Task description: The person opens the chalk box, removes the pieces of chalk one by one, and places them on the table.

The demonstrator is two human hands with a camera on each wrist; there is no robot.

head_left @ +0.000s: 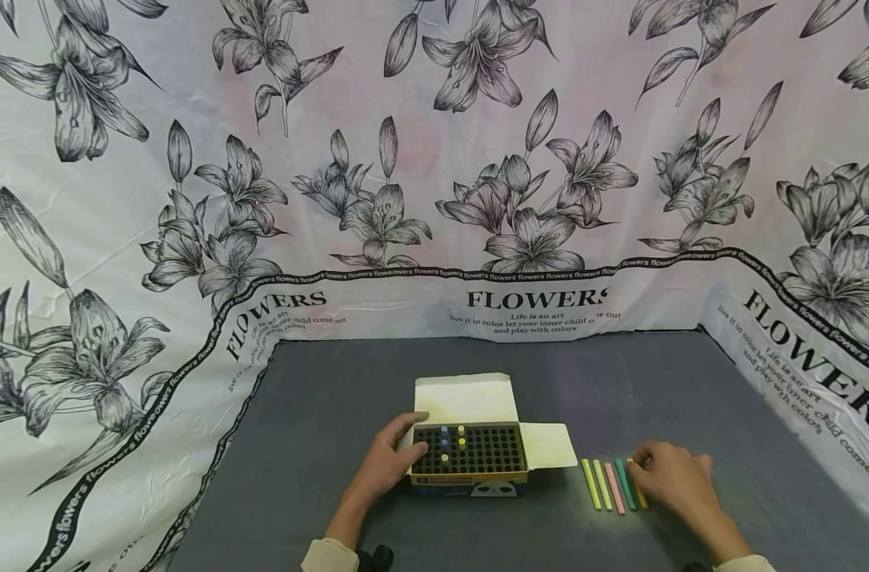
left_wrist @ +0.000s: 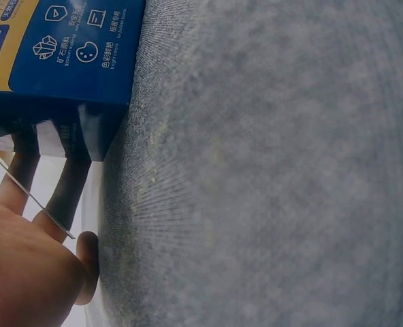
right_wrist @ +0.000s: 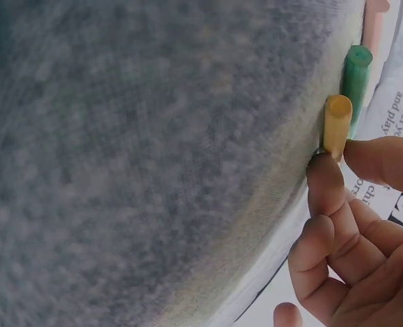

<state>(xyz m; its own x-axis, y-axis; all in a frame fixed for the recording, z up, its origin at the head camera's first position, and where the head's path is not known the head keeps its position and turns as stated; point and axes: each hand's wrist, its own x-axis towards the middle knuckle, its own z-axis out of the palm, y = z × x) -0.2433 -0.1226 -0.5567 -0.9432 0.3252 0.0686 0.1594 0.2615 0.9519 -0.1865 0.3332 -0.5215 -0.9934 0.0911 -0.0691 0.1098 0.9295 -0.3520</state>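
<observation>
An opened chalk box (head_left: 469,479), yellow and blue with a black holed insert (head_left: 495,453), sits on the table. Several chalk sticks stand in holes on its left side, among them a blue stick (head_left: 445,431) and a yellow stick (head_left: 461,444). My left hand (head_left: 386,459) holds the box's left end, thumb at the rim. Right of the box lies a row of chalk sticks, including a pink stick (head_left: 615,488) and a green stick (right_wrist: 357,71). My right hand (head_left: 673,477) pinches the orange-yellow chalk stick (right_wrist: 337,122) at the row's right end between thumb and forefinger.
The box's lid flap (head_left: 466,400) stands open at the back, and a side flap (head_left: 549,445) sticks out right, close to the chalk row. A dark grey cloth (head_left: 320,397) covers the table. White flower-printed sheeting (head_left: 377,306) encloses the back and sides.
</observation>
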